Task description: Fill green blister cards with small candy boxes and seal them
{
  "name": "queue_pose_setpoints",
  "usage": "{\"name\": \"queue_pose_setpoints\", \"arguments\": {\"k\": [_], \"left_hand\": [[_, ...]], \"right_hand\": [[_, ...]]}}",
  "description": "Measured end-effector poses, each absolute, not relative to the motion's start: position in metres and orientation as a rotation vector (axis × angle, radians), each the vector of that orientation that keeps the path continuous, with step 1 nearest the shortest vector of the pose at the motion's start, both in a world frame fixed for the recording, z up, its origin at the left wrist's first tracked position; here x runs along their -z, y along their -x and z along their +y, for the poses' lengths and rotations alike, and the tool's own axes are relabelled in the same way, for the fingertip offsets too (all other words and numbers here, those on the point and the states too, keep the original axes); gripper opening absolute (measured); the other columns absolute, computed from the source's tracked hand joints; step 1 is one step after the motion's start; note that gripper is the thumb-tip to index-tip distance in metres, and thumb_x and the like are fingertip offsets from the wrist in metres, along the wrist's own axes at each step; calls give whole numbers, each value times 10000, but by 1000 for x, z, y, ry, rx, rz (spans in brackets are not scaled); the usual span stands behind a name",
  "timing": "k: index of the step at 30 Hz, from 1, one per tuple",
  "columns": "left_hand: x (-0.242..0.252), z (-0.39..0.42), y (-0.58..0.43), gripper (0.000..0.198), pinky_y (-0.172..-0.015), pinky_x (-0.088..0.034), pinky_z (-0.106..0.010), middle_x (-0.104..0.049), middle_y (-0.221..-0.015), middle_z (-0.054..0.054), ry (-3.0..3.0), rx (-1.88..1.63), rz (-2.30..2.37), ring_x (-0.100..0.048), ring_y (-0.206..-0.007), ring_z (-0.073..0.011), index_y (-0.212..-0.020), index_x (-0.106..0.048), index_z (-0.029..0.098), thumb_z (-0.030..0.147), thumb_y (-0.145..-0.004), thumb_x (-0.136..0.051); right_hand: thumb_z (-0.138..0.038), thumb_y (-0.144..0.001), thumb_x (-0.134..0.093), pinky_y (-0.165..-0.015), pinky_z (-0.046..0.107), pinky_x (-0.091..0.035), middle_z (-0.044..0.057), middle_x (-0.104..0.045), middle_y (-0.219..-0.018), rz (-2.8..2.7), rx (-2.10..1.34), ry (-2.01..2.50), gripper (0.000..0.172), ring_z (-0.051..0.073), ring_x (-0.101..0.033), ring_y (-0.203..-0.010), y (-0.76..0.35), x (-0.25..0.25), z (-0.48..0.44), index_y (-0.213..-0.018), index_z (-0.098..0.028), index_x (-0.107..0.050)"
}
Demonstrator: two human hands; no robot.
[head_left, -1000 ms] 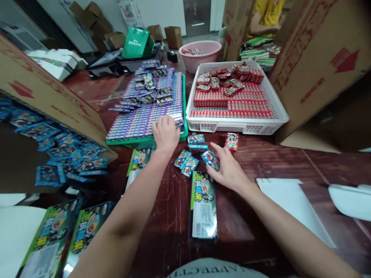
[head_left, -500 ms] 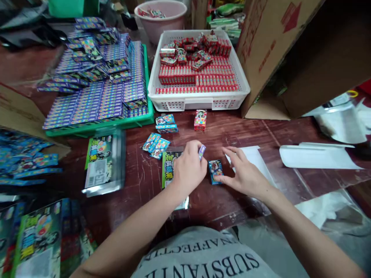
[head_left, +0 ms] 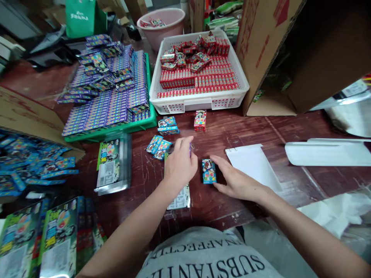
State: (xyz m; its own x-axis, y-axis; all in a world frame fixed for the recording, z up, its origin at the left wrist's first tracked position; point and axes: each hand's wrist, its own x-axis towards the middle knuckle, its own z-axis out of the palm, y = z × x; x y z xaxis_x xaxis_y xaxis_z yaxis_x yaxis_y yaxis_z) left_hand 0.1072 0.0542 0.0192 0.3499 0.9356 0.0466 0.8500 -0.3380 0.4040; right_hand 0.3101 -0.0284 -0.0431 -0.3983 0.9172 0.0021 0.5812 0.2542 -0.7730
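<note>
My left hand (head_left: 180,164) is closed around a small purple box (head_left: 190,149), of which only a narrow edge shows past the fingers. Beneath this hand lies a clear-wrapped flat pack with a green and black printed card (head_left: 179,199), partly covered by it. My right hand (head_left: 232,178) holds a small blue candy box (head_left: 209,171) on the table by its ends, thumb at the near corner and fingers at the far one. Several loose blue boxes (head_left: 162,148) lie beyond my left hand. A small stack of red boxes (head_left: 200,120) stands farther back.
A white crate (head_left: 199,101) of red boxes and a green tray (head_left: 116,130) of purple boxes stand at the back. Cardboard boxes (head_left: 261,58) flank the right. Another wrapped pack (head_left: 113,166) lies left; white sheets (head_left: 251,164) lie right.
My right hand has moved slightly left and drawn in around the blue box, which has shifted left with it. My left hand, still holding the purple box, has moved a little left.
</note>
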Motion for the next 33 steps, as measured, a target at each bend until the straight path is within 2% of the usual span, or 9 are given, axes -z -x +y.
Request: {"name": "queue_pose_setpoints", "arguments": {"k": [3, 8, 11, 15, 18, 24, 28, 31, 33], "left_hand": [[-23, 39, -133, 553, -883, -581, -390, -528, -1440, -83, -2373, -309, 1451, -669, -1127, -266, -1447, -428, 224, 190, -902, -511], [-10, 15, -182, 667, -796, -597, -434, -515, -1423, -142, -2397, -113, 1185, -705, -1001, -288, -1499, -362, 163, 338, -886, -555], [2, 19, -177, 890, -963, -548, -515, -395, -1559, -181, -2385, -113, 1104, -602, -1239, -371, -1573, -224, 153, 523, -865, -616], [20, 40, -145, 1345, -1177, -318, -607, -124, -1702, -178, -2492, -47, 879, -257, -1506, -442, -1616, -21, 221, 635, -636, -843], [34, 50, -129, 1480, -1193, -277, -592, -191, -1684, -198, -2527, 33, 782, -261, -1508, -430, -1612, 67, 239, 590, -567, -920], [38, 40, -119, 1341, -1145, -383, -512, -430, -1549, -201, -2510, 38, 770, -451, -1381, -367, -1612, 21, 194, 482, -675, -893], [34, 36, -108, 1133, -1139, -396, -533, -480, -1508, -159, -2509, 25, 922, -478, -1345, -365, -1593, -183, 223, 385, -690, -848], [29, 59, -104, 1178, -1139, -395, -578, -446, -1535, -176, -2500, -16, 990, -438, -1385, -411, -1579, -244, 237, 556, -631, -867], [22, 90, -109, 1052, -1165, -373, -573, -408, -1560, -188, -2526, -134, 1039, -400, -1424, -396, -1569, -262, 218, 602, -738, -783]], "right_hand": [[-307, -896, -673, -1247, 559, -303, 210, -206, -1672, -2181, -860, 1442, 912, 330, -227, -1553, -325, 38, -31, -1612, -175, -123], [-243, -947, -545, -1243, 573, -290, 170, -263, -1658, -2052, -504, 1612, 768, 306, -252, -1544, -363, 22, -38, -1611, -209, -161], [-270, -970, -536, -1229, 573, -312, 160, -296, -1643, -2050, -494, 1680, 708, 306, -273, -1534, -384, 18, -49, -1597, -223, -212], [-480, -925, -656, -1214, 562, -342, 154, -301, -1640, -2148, -580, 1663, 844, 330, -276, -1523, -394, 20, -59, -1598, -230, -213], [-567, -835, -736, -1232, 626, -257, 162, -419, -1572, -2276, -575, 1676, 938, 376, -328, -1476, -381, 28, -56, -1573, -205, -284], [-274, -838, -716, -1260, 627, -140, 173, -503, -1490, -2371, -626, 1462, 923, 337, -411, -1405, -336, 38, -42, -1595, -130, -208], [-491, -838, -757, -1235, 609, -234, 160, -502, -1490, -2341, -671, 1311, 967, 327, -438, -1394, -361, 23, -10, -1591, -187, -232], [-555, -933, -618, -1177, 528, -369, 166, -495, -1495, -2148, -446, 1495, 744, 311, -451, -1391, -420, 11, 43, -1532, -198, -358], [-492, -959, -580, -1148, 514, -397, 171, -545, -1433, -1915, -186, 1884, 613, 327, -478, -1364, -467, 8, 89, -1467, -175, -449]]}}
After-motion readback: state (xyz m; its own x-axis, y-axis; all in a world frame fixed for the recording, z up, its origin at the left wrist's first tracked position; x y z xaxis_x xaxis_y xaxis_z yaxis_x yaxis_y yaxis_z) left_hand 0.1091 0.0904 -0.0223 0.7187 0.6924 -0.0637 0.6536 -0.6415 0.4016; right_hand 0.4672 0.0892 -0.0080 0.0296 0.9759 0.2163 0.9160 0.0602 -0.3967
